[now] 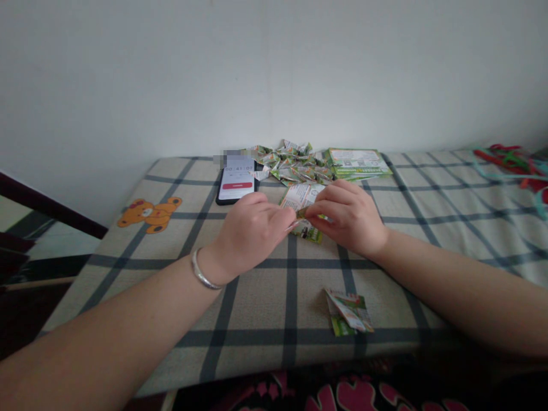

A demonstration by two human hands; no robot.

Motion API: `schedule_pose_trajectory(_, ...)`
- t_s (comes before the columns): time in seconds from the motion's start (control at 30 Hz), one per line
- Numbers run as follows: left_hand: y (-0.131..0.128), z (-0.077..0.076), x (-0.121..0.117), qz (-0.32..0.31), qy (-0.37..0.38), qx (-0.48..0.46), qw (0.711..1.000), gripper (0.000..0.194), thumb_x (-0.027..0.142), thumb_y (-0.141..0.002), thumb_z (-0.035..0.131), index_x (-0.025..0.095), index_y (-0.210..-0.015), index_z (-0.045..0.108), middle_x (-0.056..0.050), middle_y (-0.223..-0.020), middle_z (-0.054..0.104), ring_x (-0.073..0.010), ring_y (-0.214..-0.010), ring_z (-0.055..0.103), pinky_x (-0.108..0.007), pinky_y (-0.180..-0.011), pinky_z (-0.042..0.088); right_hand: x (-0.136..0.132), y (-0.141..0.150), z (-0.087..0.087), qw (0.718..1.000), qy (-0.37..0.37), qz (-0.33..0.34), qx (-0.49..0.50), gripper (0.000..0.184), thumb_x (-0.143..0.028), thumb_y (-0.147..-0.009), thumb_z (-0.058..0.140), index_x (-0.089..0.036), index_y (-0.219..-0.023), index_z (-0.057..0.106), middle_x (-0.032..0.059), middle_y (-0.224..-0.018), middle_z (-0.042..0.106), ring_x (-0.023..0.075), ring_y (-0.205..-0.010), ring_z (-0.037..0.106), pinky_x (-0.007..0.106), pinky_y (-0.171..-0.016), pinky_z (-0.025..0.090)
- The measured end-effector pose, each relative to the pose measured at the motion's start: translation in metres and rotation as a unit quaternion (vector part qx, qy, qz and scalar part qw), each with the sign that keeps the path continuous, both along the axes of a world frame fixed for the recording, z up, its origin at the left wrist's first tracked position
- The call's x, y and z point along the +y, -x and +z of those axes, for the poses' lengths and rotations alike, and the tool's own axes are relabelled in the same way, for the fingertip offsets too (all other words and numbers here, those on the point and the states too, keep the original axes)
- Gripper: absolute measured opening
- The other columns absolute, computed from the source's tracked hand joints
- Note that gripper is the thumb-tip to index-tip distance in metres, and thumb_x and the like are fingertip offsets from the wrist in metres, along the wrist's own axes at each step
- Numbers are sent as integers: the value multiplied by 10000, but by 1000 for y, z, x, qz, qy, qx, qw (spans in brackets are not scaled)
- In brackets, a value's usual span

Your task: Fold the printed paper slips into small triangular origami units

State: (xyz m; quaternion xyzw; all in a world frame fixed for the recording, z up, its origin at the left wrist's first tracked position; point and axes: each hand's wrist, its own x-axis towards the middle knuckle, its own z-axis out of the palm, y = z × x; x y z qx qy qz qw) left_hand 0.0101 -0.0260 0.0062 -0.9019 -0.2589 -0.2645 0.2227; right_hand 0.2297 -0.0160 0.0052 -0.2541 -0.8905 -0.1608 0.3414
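Observation:
My left hand [257,228], with a silver bangle at the wrist, is closed with thumb and fingers pinched together. Facing it, my right hand [353,220] is pinched as well. Between the fingertips of both shows a small piece of folded printed paper [301,213], mostly hidden by the fingers. Beneath the hands lies a flat green and white printed leaflet [297,196] on the checked tablecloth. Nearer to me rests a single folded piece of printed paper [349,314]. Just beyond the hands several folded paper pieces [299,165] are heaped together.
Left of the heap lies a phone [237,182] with a timer on its screen. A flat green leaflet [360,162] sits by the wall at the back right. An orange bear picture [149,216] is at the left, and tangled coloured cords [509,162] lie far right.

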Motion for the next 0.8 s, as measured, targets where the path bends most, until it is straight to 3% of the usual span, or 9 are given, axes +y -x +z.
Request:
schedule_pose_trajectory(0.27, -1, -1, 0, -5, -2, 8, 1000, 254, 245, -960, 510, 165, -722, 546, 1, -644, 649, -161, -613, 611, -326, -659, 456, 0, 0, -2, 1000, 7, 26, -4, 131, -248, -907, 609, -180, -861, 712, 52, -780, 640, 174, -729, 496, 310, -657, 424)
schedule_pose_trajectory(0.8, 0, 0, 0, 7, 13, 14, 1000, 233, 223, -952, 511, 166, -730, 555, 0, -662, 659, -158, -632, 608, -325, -664, 442, 1, -5, -1, 999, -17, -28, -11, 150, -264, -917, 589, -200, -826, 688, 45, -794, 636, 176, -745, 500, 309, -646, 423)
